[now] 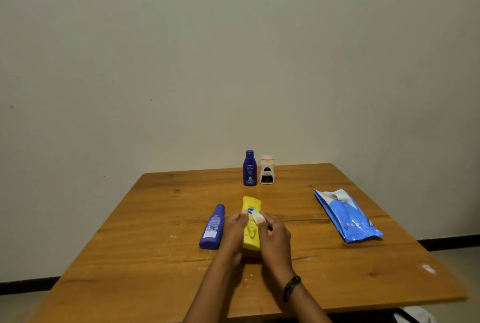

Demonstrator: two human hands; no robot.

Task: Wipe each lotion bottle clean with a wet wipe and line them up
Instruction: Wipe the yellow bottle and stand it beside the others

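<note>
Wooden table [155, 218] vs. plain wall. Left hand [235, 229] grips yellow bottle [251, 224], lying flat at centre, long axis pointing away from person. Right hand [275, 237] pinches wipe [258, 217] on its label. Blue bottle [212, 228] flat, just left, parallel.

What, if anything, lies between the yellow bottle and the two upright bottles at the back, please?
Nothing visible: bare table separates the yellow bottle from the upright blue bottle and white bottle. The lying blue bottle is off to its left.
</note>
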